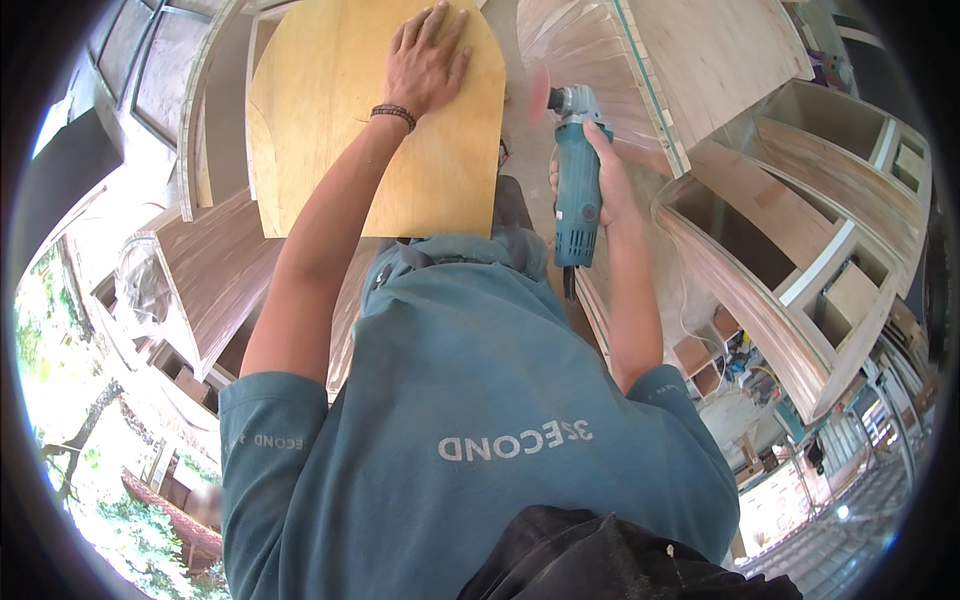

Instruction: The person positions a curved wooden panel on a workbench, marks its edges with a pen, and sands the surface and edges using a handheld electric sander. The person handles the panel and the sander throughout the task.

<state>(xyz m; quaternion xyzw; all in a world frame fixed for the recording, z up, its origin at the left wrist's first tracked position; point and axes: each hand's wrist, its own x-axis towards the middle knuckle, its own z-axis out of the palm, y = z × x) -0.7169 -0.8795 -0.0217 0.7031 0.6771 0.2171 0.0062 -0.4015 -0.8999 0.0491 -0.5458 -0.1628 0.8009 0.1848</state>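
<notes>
My left hand (428, 68) lies flat with its fingers spread on a pale yellow wooden panel (330, 130), which has a curved far edge and stands close in front of my body. A dark beaded bracelet circles that wrist. In my right hand (617, 185) is a teal angle grinder (577, 190), gripped around its body just beyond the panel's right edge. Its grey head points left and carries a reddish disc (540, 96), smeared as if spinning. The disc looks apart from the panel's edge.
Unfinished wooden cabinets with open compartments (790, 230) stand on the right. A large curved wooden piece (640, 70) lies beyond the grinder. More wooden cabinet parts (205, 285) sit at the left. A thin cable (690, 310) hangs near the right cabinets, with cluttered tools (750, 365) behind.
</notes>
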